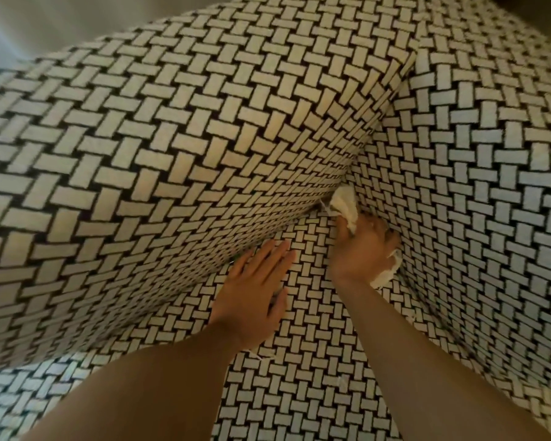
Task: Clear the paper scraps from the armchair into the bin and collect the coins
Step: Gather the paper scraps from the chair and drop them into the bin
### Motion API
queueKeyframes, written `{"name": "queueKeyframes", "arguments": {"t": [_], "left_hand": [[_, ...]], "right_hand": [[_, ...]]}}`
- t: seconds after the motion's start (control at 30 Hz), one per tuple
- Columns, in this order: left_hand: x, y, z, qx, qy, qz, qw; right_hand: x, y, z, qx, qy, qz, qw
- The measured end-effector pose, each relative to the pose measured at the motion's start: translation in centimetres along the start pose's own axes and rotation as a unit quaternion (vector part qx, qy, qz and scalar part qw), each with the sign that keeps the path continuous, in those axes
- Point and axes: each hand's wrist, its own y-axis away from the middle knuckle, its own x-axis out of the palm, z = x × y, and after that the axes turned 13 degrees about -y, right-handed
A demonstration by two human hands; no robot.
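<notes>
Two bare forearms (140,396) reach from the near edge into an armchair (172,138) covered in black-and-white basket-weave fabric. On the seat (315,361) the left hand (252,291) lies flat, fingers straight, holding nothing. Just right of it, the right hand (360,249) clutches crumpled white paper scraps (342,206) in the seat's far corner crease.

Both bare forearms reach forward. The left hand (255,288) lies flat with straight fingers; the right hand (360,249) curls around paper scraps (343,203).
</notes>
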Motion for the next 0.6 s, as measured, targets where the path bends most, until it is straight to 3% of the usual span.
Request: {"name": "queueKeyframes", "arguments": {"t": [0.1, 0.3, 0.4, 0.6], "left_hand": [[0.1, 0.0, -0.1, 0.002, -0.002, 0.0, 1.0], [0.1, 0.0, -0.1, 0.004, 0.011, -0.005, 1.0], [0.2, 0.0, -0.1, 0.002, 0.013, -0.008, 1.0], [0.2, 0.0, -0.1, 0.001, -0.005, -0.011, 1.0]], "right_hand": [[-0.1, -0.1, -0.6, 0.005, -0.09, -0.054, 0.994], [-1.6, 1.1, -1.3, -0.078, -0.238, -0.126, 0.96], [-3.3, 2.5, -1.6, -0.135, -0.252, -0.083, 0.955], [-7.3, 6.1, -4.7, -0.231, -0.142, 0.085, 0.959]]}}
